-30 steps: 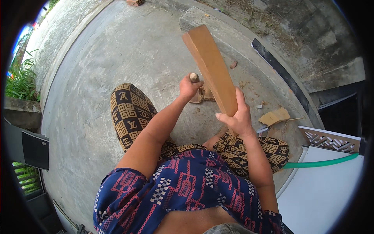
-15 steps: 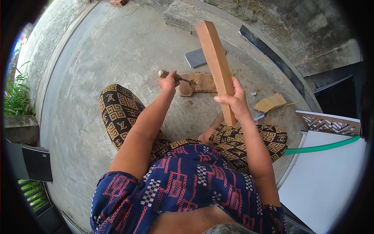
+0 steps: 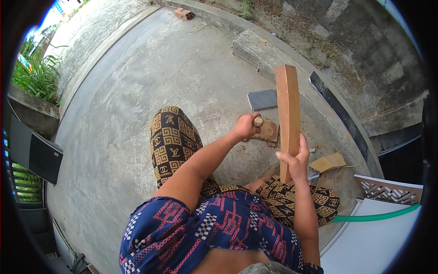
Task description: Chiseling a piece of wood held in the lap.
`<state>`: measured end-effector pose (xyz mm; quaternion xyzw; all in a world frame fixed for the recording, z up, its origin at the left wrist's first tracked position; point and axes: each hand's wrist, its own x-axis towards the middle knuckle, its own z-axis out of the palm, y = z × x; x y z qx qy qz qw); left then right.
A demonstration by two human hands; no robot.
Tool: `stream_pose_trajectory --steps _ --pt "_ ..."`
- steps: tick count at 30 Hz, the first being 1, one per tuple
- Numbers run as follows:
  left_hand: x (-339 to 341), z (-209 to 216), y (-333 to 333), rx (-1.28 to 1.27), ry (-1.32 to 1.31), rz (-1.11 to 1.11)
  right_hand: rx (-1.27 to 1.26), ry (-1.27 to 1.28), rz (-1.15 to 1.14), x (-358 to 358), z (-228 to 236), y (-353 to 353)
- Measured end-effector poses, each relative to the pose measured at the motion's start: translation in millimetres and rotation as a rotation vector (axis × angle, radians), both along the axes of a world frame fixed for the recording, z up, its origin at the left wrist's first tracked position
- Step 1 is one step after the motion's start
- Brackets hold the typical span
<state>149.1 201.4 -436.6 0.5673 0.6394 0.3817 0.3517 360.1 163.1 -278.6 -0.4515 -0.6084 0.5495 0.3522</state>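
Note:
My left hand (image 3: 246, 127) is closed around the handle of a chisel (image 3: 258, 121). The handle's round butt points up toward me, and its blade is hidden below the fist. Under that hand lies a carved wooden board (image 3: 270, 133) on the concrete, with a notched edge and wood crumbs about it. My right hand (image 3: 297, 158) grips a thick, squared length of wood (image 3: 289, 109) near its lower end. This bar stands out away from me, just right of the board, and covers part of the ground behind it.
A grey flat slab (image 3: 262, 99) lies beyond the board. To the right are a yellowish wood offcut (image 3: 328, 162), a green hose (image 3: 374, 218) and a white panel (image 3: 365, 242). A concrete step (image 3: 260, 50), a long dark strip (image 3: 340, 112) and a brick (image 3: 183, 14) sit farther off.
The chisel has turned from lying nearly flat to handle-up, and my left hand has come over the board. The wood bar stands straighter. The whole view has shifted.

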Motion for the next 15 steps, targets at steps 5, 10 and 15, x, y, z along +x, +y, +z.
stream_pose_trajectory --steps 5,10,15 --pt "7.8 -1.6 1.2 0.060 0.062 -0.037 0.280 -0.033 -0.017 1.5 -6.0 -6.5" --pt "0.0 -30.1 9.3 -0.025 0.060 0.040 0.059 -0.764 0.227 4.6 -40.6 6.5" --pt "5.0 -12.6 5.8 0.045 -0.036 0.018 0.204 -0.419 0.124 -0.6 -20.0 -6.8"
